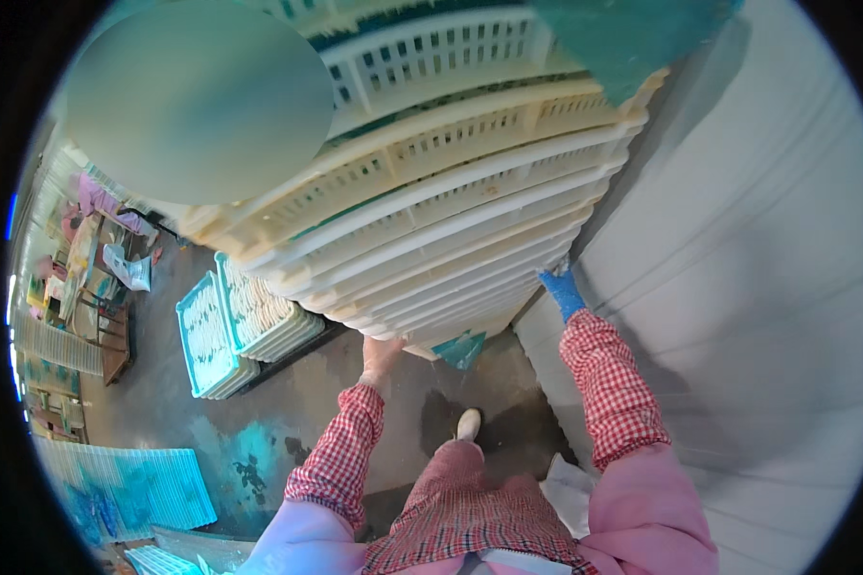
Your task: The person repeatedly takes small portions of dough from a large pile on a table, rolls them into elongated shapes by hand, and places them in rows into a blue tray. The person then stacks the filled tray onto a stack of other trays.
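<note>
A tall stack of cream plastic crates [451, 192] rises right in front of the person, hard beside a pale wall [758, 287]. It looks heavy and top-heavy, stiff, with slotted sides; the low edges seem the safest hold. The left hand [380, 356] presses against the stack's base, though whether its fingers are curled cannot be told. The right hand [563, 290], in a blue glove, grips a lower crate's corner. On the dark floor [355, 422], teal trays [211, 335] sit well apart.
</note>
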{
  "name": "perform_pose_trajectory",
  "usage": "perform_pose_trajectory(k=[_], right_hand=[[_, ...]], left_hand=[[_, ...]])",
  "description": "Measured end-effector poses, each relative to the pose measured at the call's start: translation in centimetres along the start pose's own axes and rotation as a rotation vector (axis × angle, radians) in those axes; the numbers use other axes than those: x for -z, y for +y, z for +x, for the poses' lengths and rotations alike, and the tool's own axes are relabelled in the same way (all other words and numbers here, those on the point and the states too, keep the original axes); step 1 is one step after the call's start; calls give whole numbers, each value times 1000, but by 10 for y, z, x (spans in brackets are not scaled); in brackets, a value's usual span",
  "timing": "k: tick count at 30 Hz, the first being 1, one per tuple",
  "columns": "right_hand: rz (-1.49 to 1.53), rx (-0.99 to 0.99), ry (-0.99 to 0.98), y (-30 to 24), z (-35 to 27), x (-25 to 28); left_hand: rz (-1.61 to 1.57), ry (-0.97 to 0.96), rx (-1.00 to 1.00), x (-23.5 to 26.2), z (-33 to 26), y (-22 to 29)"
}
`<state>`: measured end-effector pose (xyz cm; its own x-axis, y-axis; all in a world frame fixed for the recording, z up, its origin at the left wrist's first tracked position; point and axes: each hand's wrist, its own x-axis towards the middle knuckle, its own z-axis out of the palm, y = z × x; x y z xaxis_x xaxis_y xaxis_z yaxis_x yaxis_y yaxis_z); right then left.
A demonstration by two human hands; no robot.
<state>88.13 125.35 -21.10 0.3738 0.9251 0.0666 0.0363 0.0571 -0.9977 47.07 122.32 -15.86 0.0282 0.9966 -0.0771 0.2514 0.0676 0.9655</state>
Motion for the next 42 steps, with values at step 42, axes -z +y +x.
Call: perform_pose_trajectory(k=[42], right_hand=[[187, -308, -51, -73, -3, -23]], left_hand=[[322, -41, 120, 7, -12, 9]])
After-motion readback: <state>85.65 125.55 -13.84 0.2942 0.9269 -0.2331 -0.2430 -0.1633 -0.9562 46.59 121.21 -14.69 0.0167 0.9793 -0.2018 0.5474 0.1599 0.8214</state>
